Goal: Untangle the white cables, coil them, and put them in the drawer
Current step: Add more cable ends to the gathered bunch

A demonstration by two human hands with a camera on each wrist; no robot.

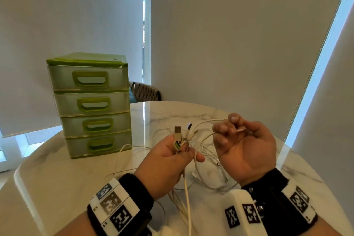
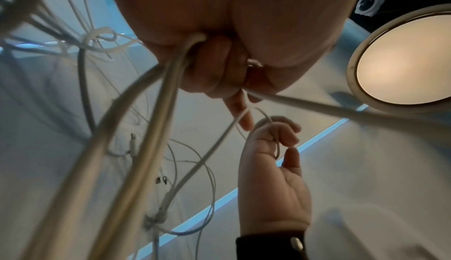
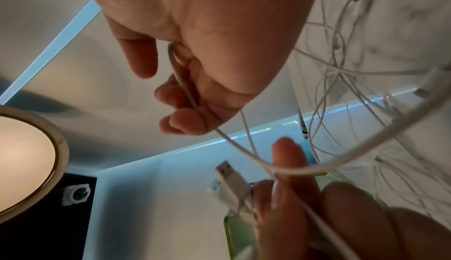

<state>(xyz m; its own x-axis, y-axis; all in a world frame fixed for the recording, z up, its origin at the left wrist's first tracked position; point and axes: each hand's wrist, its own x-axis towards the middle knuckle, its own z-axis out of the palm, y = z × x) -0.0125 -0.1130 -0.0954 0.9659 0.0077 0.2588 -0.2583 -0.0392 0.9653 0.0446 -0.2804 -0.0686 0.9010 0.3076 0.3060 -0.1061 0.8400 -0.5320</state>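
Several white cables (image 1: 199, 151) hang tangled above the marble table (image 1: 76, 168), with loops trailing onto it. My left hand (image 1: 172, 157) grips a bunch of their USB plug ends (image 1: 183, 132), which stick up above the fist; in the left wrist view the cords (image 2: 156, 109) run out of the closed fingers. My right hand (image 1: 235, 136), palm up, curls its fingers round one thin white cable (image 3: 185, 88) that leads back to the bunch. The green drawer unit (image 1: 92, 105) stands at the left, all its drawers closed.
A woven chair back (image 1: 145, 91) shows behind the table's far edge. Loose cable loops (image 1: 214, 180) lie on the table below my hands. Roller blinds cover the windows behind. A round ceiling lamp (image 2: 402, 57) shows in both wrist views.
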